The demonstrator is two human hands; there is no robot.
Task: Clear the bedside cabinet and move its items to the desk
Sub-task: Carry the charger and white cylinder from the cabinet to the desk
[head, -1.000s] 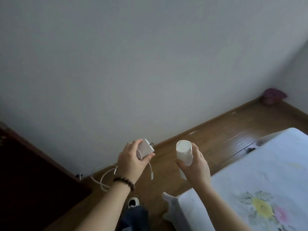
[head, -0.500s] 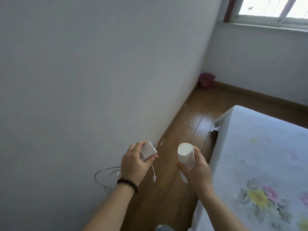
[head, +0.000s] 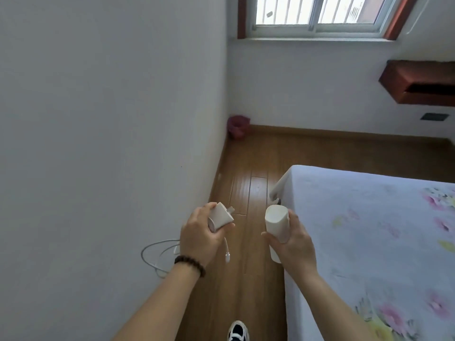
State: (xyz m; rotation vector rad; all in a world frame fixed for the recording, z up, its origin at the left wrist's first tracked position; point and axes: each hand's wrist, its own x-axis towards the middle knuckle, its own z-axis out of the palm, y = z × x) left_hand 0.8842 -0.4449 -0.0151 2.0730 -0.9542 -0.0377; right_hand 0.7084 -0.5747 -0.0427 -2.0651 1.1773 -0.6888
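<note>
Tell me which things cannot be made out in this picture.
Head view only:
- Lower part of the white cylinder: covered by the right hand.
- Back of the white charger and where its cable joins it: covered by the left hand.
- Wall-mounted wooden shelf: cut off by the right edge.
- Dark red object in the corner: too small to identify.
- The desk: not in view.

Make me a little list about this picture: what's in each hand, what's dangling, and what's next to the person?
left hand: grips a white charger plug
right hand: grips a white cylinder
dangling: white cable loops below the left hand
on wrist: dark bead bracelet, left arm
beside person: bed with flowered sheet, on the right
underfoot: wooden floor
</note>
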